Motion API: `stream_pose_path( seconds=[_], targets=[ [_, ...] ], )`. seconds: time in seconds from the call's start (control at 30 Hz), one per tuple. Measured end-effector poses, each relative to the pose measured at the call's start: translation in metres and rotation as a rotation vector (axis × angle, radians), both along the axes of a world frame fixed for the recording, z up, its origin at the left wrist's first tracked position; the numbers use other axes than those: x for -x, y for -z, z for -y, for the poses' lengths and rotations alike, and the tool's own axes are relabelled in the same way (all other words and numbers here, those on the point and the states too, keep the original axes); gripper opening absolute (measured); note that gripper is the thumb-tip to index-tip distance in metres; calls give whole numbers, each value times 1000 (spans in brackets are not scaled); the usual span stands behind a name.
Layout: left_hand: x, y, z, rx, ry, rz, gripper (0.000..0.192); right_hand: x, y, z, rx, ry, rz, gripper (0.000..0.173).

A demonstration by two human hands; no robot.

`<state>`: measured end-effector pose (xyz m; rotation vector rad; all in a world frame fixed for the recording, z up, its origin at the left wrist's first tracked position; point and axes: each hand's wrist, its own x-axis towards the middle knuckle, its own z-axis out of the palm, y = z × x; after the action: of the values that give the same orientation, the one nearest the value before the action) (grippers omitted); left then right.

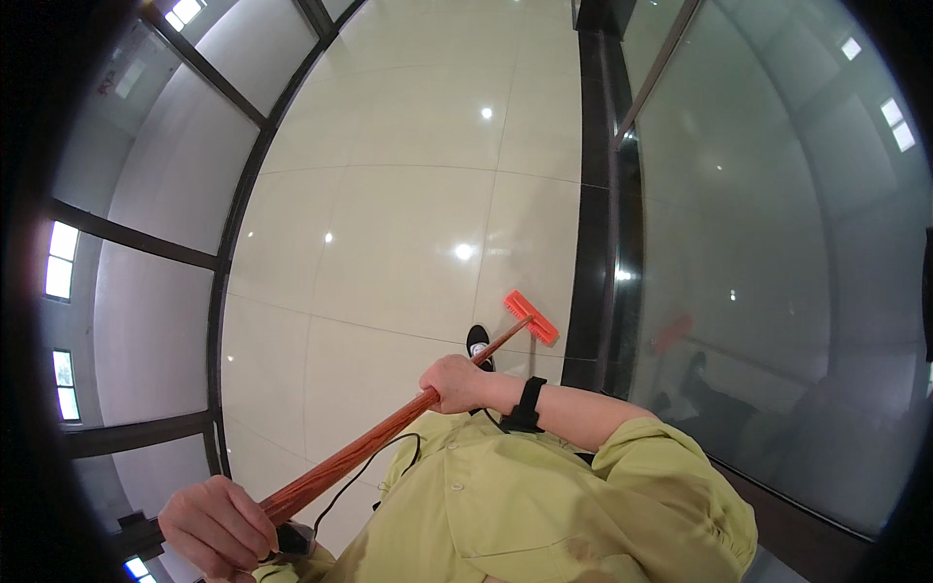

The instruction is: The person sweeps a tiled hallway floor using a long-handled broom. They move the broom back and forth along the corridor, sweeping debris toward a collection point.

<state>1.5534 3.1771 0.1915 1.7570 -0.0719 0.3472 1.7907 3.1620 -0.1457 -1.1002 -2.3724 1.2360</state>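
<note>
A broom with a reddish wood-grain handle (350, 459) slants from lower left up to the middle right. Its orange-red head (532, 318) is down at the pale tiled floor, close to the black border strip. My right hand (453, 384) grips the handle partway down, with a black band around that wrist. At the lower left, my left hand (219, 530) is curled around the upper end of the handle, hiding its tip. A black device (294, 539) sits at the left wrist, and a thin black cable (350, 481) runs from it towards my shirt.
Glossy beige tiles (408, 204) stretch ahead between two glazed walls. Dark-framed glass panels (160, 321) line the left. On the right, a large glass pane (729, 218) stands behind a black base strip (592, 218). My black shoe (477, 337) shows just beside the handle.
</note>
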Motion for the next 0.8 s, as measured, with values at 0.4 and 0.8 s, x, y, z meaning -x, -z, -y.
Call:
stream_pose_path(
  seconds=[0.4,0.8],
  targets=[
    [-85,63,26,-57,-825,229,26,-15,42,-90,-157,329,-75,11],
    [-41,30,-11,107,-73,150,24,-42,3,3,-23,202,62,17]
  ],
)
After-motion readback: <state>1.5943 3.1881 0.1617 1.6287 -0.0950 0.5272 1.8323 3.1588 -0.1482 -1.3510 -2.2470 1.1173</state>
